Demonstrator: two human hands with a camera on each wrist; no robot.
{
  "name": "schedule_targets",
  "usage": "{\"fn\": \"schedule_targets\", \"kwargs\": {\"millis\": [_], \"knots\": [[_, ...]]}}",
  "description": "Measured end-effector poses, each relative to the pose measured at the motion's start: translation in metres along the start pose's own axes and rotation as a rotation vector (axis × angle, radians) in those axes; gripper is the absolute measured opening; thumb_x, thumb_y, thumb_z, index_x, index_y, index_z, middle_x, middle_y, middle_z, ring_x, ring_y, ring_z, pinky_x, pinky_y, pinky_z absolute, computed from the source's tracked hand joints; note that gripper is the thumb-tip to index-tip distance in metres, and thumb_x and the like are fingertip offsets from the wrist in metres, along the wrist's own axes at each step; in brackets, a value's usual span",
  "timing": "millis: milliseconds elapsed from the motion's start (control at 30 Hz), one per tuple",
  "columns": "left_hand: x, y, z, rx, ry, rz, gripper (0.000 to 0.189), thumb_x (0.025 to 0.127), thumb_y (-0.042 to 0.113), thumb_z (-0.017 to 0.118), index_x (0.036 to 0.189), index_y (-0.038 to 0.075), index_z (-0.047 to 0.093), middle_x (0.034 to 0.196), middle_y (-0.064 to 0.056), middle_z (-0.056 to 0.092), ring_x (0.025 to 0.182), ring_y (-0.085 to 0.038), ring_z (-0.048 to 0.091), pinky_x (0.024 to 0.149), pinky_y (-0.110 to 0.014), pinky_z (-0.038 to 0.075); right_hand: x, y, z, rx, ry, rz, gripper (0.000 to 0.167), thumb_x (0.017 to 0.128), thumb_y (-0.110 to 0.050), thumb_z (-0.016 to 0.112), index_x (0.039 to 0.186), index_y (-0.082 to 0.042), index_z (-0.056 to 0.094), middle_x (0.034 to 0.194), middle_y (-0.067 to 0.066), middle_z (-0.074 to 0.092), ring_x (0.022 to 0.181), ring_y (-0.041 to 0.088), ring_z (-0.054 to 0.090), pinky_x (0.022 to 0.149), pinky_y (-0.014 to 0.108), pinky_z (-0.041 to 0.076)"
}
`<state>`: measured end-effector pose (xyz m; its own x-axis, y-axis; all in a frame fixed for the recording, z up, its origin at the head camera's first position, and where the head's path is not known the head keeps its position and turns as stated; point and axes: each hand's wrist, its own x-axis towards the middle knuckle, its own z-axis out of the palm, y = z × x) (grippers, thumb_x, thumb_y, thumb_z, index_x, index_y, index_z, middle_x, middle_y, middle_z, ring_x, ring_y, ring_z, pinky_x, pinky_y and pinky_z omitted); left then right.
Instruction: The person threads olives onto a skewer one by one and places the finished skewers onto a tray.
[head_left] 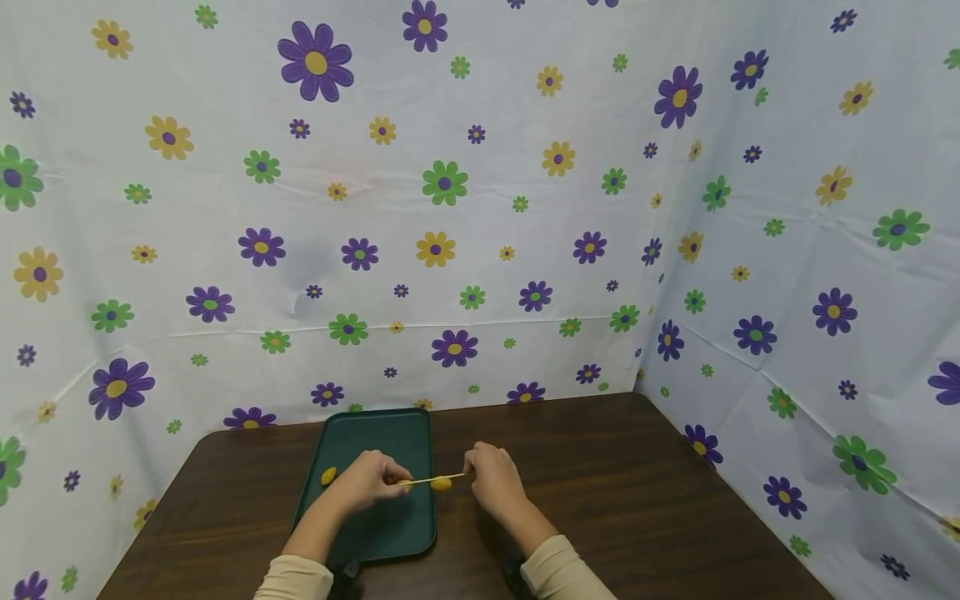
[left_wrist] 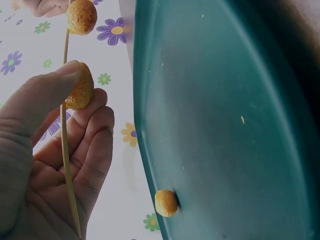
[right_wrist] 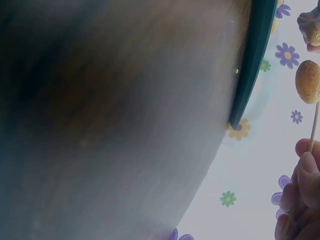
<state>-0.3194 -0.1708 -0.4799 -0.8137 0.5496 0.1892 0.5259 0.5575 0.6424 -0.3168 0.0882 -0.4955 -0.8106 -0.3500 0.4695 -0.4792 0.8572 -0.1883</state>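
Observation:
A thin wooden skewer spans the gap between my two hands, above the tray's right edge. One golden-brown, potato-like ball sits on it between the hands. My left hand pinches a second such ball between thumb and fingers, and the skewer's lower part runs along the palm. At the other end, my right hand grips the skewer with thumb and fingers. Another ball lies alone on the green tray, near its left side in the head view.
The dark green tray stands on a brown wooden table, left of the middle. Small crumbs lie on the tray. A white flower-printed cloth hangs behind the table and along its right side.

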Motion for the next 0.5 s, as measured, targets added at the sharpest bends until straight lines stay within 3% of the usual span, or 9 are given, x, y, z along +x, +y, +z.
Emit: {"fn": "schedule_targets", "kwargs": {"millis": [500], "knots": [[0.0029,-0.0017,0.0060,-0.020,-0.013,0.001,0.011,0.089,0.007,0.077,0.097,0.000,0.080,0.079,0.004,0.072,0.065,-0.005,0.054,0.059,-0.023,0.049,0.0001,-0.0037,-0.0003,-0.007,-0.019,-0.006,0.025,0.071,0.012,0.077,0.076,-0.012,0.072,0.075,-0.006,0.056,0.070,0.010,0.056,0.071,0.029,0.046]]}}
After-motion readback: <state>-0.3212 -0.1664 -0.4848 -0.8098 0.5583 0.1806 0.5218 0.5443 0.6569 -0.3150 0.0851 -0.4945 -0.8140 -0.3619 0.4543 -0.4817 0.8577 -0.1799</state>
